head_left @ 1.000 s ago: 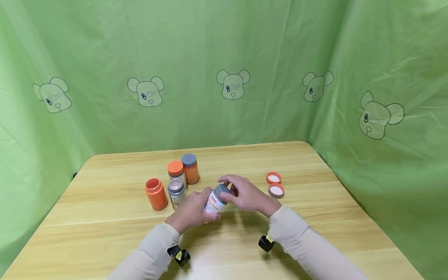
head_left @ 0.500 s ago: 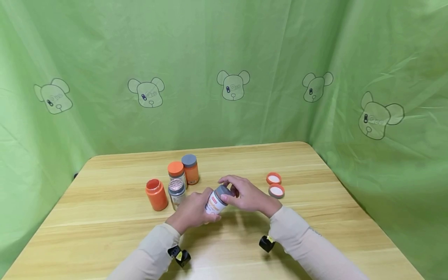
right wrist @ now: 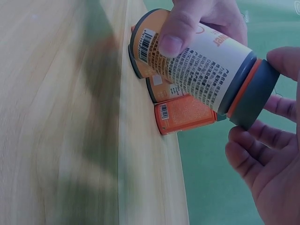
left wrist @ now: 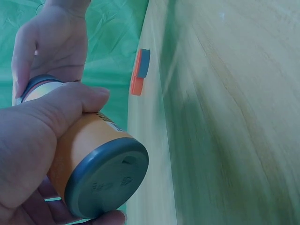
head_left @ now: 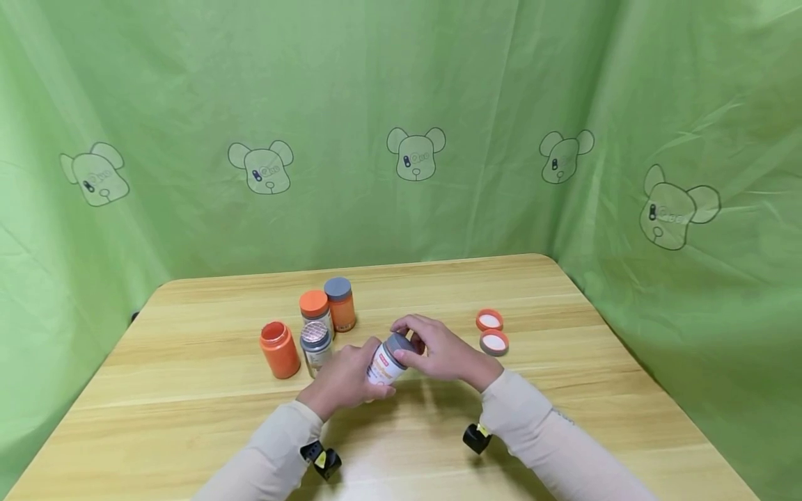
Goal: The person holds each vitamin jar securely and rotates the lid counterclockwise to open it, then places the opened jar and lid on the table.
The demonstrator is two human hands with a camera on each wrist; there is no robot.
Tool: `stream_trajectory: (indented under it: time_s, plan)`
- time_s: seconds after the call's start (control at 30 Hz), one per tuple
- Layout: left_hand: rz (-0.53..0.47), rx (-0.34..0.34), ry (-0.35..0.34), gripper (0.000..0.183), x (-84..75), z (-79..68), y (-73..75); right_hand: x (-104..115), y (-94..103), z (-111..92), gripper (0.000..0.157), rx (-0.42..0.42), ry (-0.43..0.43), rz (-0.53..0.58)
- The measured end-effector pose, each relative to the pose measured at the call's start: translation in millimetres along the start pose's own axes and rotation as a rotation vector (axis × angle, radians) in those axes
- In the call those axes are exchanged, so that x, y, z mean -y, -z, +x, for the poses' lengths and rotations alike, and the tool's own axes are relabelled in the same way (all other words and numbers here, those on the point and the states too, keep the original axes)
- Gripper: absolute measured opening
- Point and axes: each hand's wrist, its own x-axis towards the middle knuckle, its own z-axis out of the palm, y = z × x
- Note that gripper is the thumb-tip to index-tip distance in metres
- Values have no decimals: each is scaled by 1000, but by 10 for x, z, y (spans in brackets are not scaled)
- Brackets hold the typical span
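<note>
My left hand grips a labelled supplement jar round its body, holding it tilted above the table with the lid end to the upper right. In the left wrist view the jar's dark base faces the camera, with the fingers curled round the orange lower part. The thumb and fingers of my right hand hold the dark grey lid. An orange-red ring shows between lid and jar in the right wrist view. Whether the lid is loose cannot be told.
Left of the hands stand an uncapped orange jar, a foil-sealed jar, an orange-lidded jar and a grey-lidded orange jar. On the right, an orange lid and a grey-rimmed lid lie inside-up on the wooden table.
Both hands stay on the jar and its lid in nearly the same place. The right hand's fingers shift very slightly at the lid.
</note>
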Motion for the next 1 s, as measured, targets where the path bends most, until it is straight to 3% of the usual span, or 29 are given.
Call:
stream_trajectory:
  time_s: [0.1,0.33,0.77,1.0]
  plan:
    - [-8,3,5,55,5,2,-9,-1,0,-6,35,1,4,-7]
    - [-34,20,14,56,-6,-2,-22,3,-21,2,37,62,-101,-5]
    - [-12,14,20,56,-3,0,-16,13,18,-19,39,69,-26,20]
    - [-18,14,17,56,1,3,-31,43,12,3,39,47,-93,-26]
